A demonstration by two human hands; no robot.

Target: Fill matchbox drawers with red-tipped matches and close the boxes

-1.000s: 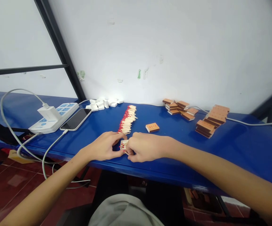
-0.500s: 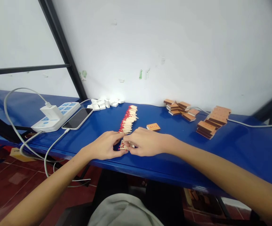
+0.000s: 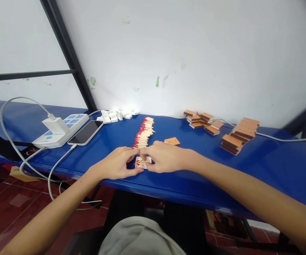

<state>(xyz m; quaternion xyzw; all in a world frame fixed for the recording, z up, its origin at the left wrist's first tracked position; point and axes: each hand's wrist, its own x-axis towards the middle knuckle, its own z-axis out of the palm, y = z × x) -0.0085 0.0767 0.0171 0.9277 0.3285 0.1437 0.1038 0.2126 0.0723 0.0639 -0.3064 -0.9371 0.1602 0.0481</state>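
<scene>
Both my hands meet near the front edge of the blue table (image 3: 261,166). My left hand (image 3: 117,163) and my right hand (image 3: 163,156) pinch a small white matchbox tray (image 3: 143,162) that lies between them with red-tipped matches in it. Just behind my fingers runs a long row of loose red-tipped matches (image 3: 144,131). A single orange matchbox sleeve (image 3: 172,141) lies right of that row, close to my right hand.
White inner trays (image 3: 118,115) are heaped by the wall. Orange sleeves lie in two piles at the back right (image 3: 202,122) (image 3: 239,135). A phone (image 3: 85,132), a power strip with a charger (image 3: 59,129) and white cables sit at the left.
My hands have shifted slightly away from me on the table, and my right fingers have opened up over the tray, which now shows more plainly between the two hands.
</scene>
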